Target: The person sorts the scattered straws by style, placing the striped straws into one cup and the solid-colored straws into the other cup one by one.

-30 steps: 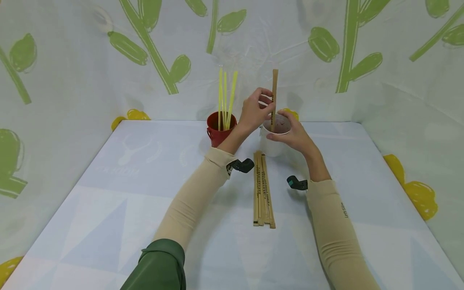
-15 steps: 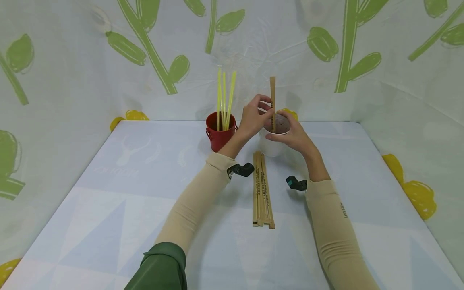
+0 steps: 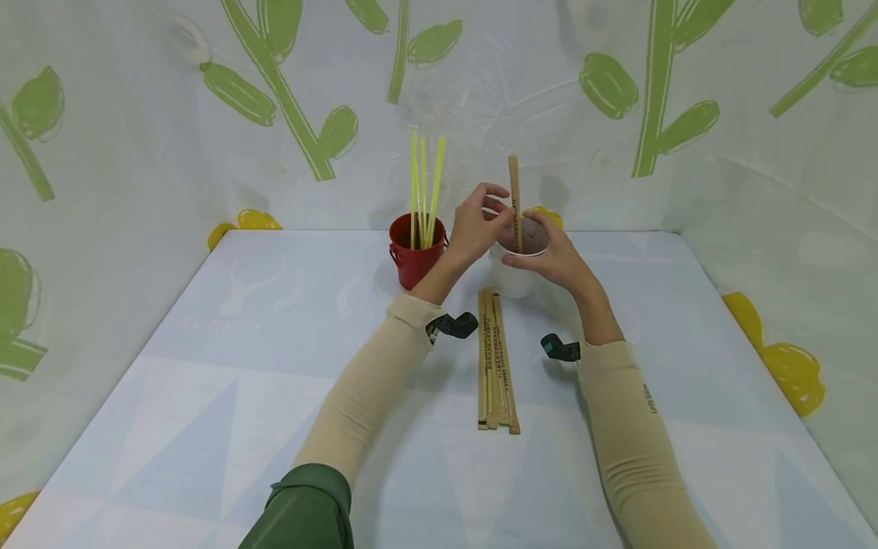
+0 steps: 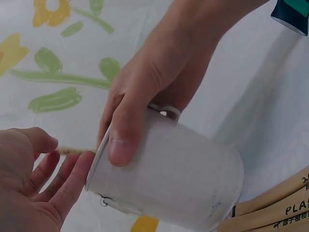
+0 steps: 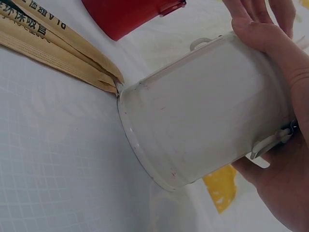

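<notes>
In the head view a brown paper-wrapped straw (image 3: 514, 179) stands upright with its lower end inside a white bucket (image 3: 513, 276). My left hand (image 3: 476, 223) pinches that straw between thumb and fingers at the bucket's rim. From the right side, my right hand (image 3: 557, 255) grips the bucket's rim, thumb at the front. The left wrist view shows the right thumb lying on the outer wall of the white bucket (image 4: 174, 169). Several more wrapped straws (image 3: 495, 366) lie together on the table, just in front of the bucket.
A red bucket (image 3: 414, 263) holding several yellow straws (image 3: 437, 183) stands left of the white one, close behind my left forearm. A patterned curtain (image 3: 521, 91) hangs behind the table (image 3: 274, 427).
My left hand has moved down and slightly left, and the upright straw has sunk lower into the white bucket. The right hand keeps its grip on the rim.
</notes>
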{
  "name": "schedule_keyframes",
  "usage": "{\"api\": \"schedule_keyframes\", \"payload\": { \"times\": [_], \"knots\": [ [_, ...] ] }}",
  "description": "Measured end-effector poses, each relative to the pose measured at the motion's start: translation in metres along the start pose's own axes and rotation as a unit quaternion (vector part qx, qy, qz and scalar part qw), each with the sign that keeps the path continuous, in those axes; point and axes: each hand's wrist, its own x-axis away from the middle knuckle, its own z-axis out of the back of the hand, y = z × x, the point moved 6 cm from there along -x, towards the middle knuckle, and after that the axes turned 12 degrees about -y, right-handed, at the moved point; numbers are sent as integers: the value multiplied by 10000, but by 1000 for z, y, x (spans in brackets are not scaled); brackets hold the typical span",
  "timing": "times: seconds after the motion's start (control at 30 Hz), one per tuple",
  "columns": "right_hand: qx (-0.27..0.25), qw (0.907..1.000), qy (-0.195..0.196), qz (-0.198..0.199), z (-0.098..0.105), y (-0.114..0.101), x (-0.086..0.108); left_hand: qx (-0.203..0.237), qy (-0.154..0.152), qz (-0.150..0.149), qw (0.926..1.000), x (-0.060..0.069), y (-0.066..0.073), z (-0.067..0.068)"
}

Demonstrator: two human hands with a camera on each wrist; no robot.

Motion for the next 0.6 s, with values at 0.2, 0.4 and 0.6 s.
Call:
{"api": "schedule_keyframes", "payload": {
  "times": [0.2, 0.4, 0.6],
  "knots": [
    [-38, 9998, -92, -166, -1, -4, 1, 339, -16, -63, 9994, 4, -2, 3],
    [-91, 9995, -166, -242, -2, -28, 13, 443, -120, -158, 9988, 12, -2, 5],
    [-70, 9996, -230, -178, -3, -40, 19, 618, -267, -106, 9977, 24, -5, 3]
  ]
}}
